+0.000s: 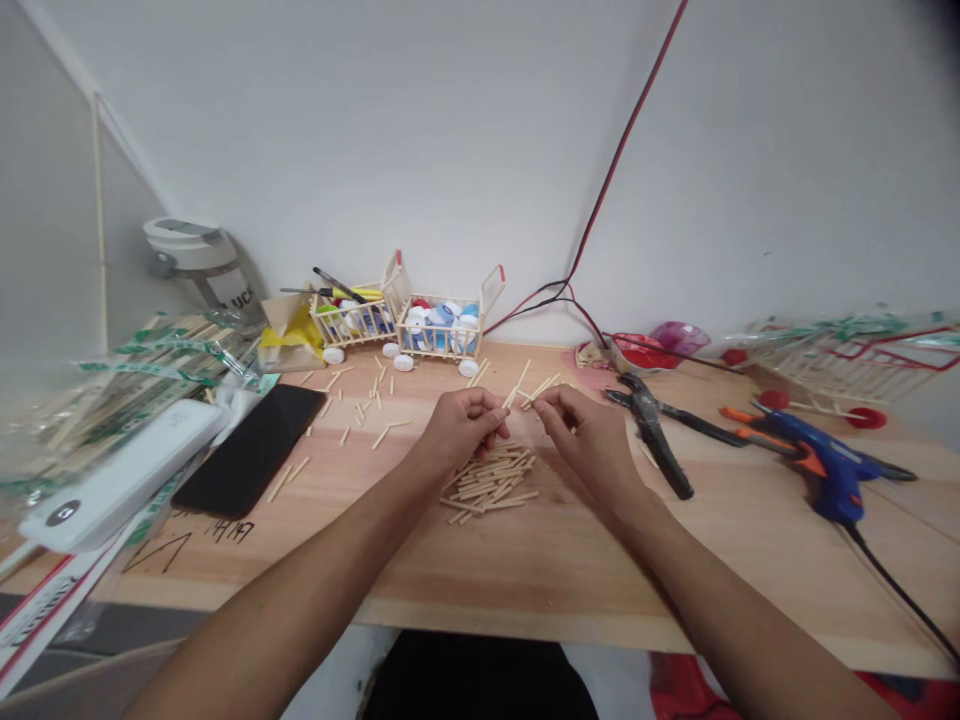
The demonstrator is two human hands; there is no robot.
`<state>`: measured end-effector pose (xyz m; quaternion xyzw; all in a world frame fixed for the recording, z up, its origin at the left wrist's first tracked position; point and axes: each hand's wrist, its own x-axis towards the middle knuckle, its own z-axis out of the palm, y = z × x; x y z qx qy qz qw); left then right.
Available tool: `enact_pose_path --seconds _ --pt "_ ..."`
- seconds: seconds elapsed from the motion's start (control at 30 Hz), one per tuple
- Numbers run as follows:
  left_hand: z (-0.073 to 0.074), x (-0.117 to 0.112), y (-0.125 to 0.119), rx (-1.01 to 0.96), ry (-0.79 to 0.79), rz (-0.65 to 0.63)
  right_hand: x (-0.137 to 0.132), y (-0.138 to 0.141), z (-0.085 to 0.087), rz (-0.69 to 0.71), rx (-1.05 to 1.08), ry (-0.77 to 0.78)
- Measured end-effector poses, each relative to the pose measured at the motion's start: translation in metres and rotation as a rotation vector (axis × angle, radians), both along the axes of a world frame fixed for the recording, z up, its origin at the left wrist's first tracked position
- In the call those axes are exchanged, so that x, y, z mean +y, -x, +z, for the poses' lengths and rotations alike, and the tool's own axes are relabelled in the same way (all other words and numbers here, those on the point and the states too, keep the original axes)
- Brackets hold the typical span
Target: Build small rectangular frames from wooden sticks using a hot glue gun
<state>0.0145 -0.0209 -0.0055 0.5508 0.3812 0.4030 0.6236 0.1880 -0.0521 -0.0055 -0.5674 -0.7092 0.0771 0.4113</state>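
hands: left hand (461,425) and right hand (589,440) were close together above the table, any grip hidden, so could not be told;
sticks: pile of small wooden sticks (489,487) lay just below them, nearer the left hand, crossing every way;
beside: pliers (651,435) lay just right of the right hand

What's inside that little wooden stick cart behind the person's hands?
The little stick cart is filled with plastic bottle caps, mostly blue and white, with some red. The heap of caps covers the bottom, so anything lying beneath them cannot be seen.
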Motion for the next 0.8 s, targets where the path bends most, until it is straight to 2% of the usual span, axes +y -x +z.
enact_pose_path --seconds 0.8 --pt "0.0017 -0.0007 -0.0004 0.012 0.004 -0.007 -0.0009 0.0003 -0.0003 -0.017 -0.01 0.012"
